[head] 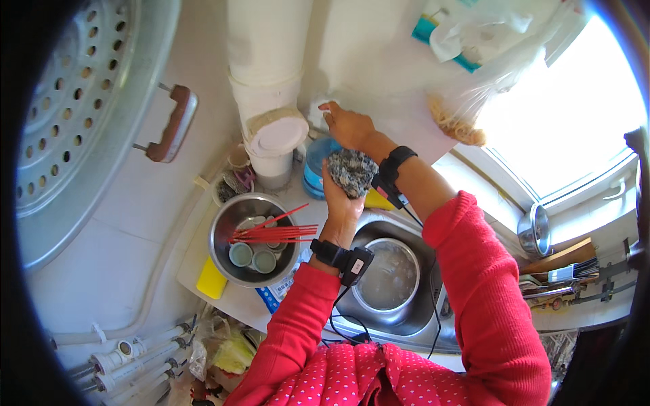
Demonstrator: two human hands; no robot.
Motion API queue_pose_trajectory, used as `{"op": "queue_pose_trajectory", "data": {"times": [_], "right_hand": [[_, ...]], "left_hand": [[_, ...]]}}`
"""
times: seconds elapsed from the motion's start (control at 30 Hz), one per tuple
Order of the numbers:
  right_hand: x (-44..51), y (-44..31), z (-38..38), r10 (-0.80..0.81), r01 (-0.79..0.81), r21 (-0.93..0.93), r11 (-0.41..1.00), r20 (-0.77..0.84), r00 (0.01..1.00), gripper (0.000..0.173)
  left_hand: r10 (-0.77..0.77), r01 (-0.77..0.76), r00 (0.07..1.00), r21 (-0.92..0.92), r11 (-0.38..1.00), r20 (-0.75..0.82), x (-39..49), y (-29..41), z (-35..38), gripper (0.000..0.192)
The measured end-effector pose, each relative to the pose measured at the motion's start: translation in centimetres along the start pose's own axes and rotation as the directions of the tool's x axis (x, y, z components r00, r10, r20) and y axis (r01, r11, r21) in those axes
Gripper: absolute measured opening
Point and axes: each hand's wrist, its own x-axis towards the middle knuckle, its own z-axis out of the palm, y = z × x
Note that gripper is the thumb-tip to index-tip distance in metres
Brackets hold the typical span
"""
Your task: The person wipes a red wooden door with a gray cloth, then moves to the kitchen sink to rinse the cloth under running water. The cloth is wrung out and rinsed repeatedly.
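Observation:
My left hand [339, 195] holds a grey, shaggy scrubbing pad [352, 171] above the counter, at the back edge of the sink. Higher in the view, my right hand [350, 125] reaches towards the white wall, its index finger stretched out and nothing visible in it. A blue translucent plastic jug [314, 180] stands behind the pad, partly hidden by it. Below my forearms, a round bowl of cloudy water [386, 276] sits in the steel sink [373, 325]. Left of my left wrist, a steel basin [219, 238] contains red chopsticks [277, 233] and small pale cups [252, 256].
A white pipe [266, 45] rises behind the counter. A large perforated steamer [96, 101] with a brown handle [170, 124] fills the upper left. Yellow sponge [210, 279] lies beside the basin. A plastic bag [487, 96] hangs near the window; utensils [569, 274] stand at right.

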Motion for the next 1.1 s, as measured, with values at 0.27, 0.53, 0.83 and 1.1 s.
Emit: {"op": "queue_pose_trajectory", "data": {"times": [0.27, 0.53, 0.83, 1.1], "right_hand": [[-8.2, -0.7, -4.1, -0.059, 0.32, 0.552, 0.77, -0.438, 0.897, 0.039], [-30.0, 2.8, 8.4, 0.603, 0.078, 0.944, 0.321, -0.267, 0.752, 0.044], [-40.1, 9.7, 16.0, 0.309, -0.044, 0.715, -0.698, 0.356, 0.882, 0.05], [-45.8, 7.2, 13.2, 0.267, 0.035, 0.67, 0.741, -0.342, 0.901, 0.043]], "left_hand": [[-0.042, 0.028, 0.996, 0.181, 0.983, 0.075, -4.2, -1.2, 0.6, 0.041], [-0.306, 0.332, 0.943, 0.292, 0.897, -0.133, -14.5, -4.0, -3.5, 0.043], [-0.327, 0.525, 0.829, 0.432, 0.733, -0.453, -22.4, -10.8, -9.7, 0.043], [-0.369, 0.455, 0.891, 0.519, 0.724, -0.265, -24.3, -14.6, -15.7, 0.056]]}}
